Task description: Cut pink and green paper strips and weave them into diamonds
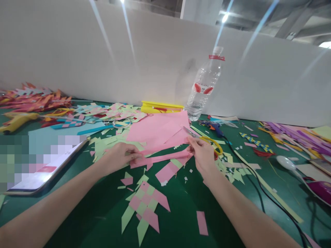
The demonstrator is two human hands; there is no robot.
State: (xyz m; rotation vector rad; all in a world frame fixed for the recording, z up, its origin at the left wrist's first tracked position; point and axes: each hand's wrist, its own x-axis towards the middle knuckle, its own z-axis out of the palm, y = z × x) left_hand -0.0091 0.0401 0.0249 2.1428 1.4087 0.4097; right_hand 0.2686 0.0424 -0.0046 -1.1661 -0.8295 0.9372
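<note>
My left hand (121, 156) is closed on the left end of a long pink paper strip (165, 157) that lies across the green table (181, 213). My right hand (203, 155) grips yellow-handled scissors (207, 140), its fingers in the handle loops; the blades point left over the big pink paper sheet (160, 131), right beside the strip's right end. In front of my hands lies a woven pink-and-green paper piece (144, 205). Pink and green offcuts are scattered around it.
A phone (43, 172) lies at the left. A clear water bottle (204, 86) and a yellow box (161, 106) stand by the white back wall. Glue guns lie at the far left (15, 122) and behind the scissors (214, 127), with a black cable (258, 186). Paper crafts are piled on both sides.
</note>
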